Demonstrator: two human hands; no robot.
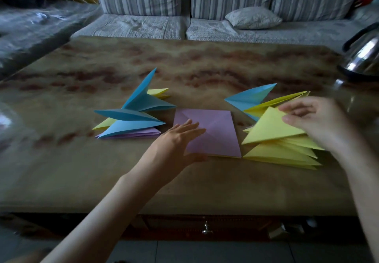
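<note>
One purple square sheet (217, 127) lies flat at the middle of the counter (143, 180), crossed by diagonal creases and with no long axis of its own. The left hand (180, 137) is spread open on the sheet's left half, fingers straight and pointing away from the person, thumb by the near left corner.

The right hand (313, 121) is well to the right, at the far corner of the top yellow folded triangle (270, 129). Its fingers are loosely bent there, but blur hides whether they pinch the paper. The triangle's long edge runs left to right, towards that hand.

Two piles flank the sheet. The left pile (135, 117) shows at least two blue pieces over yellow and purple ones. The right pile (283, 156) shows several yellow pieces and one blue piece (250, 97). One steel kettle (363, 55) stands at the far right.
</note>
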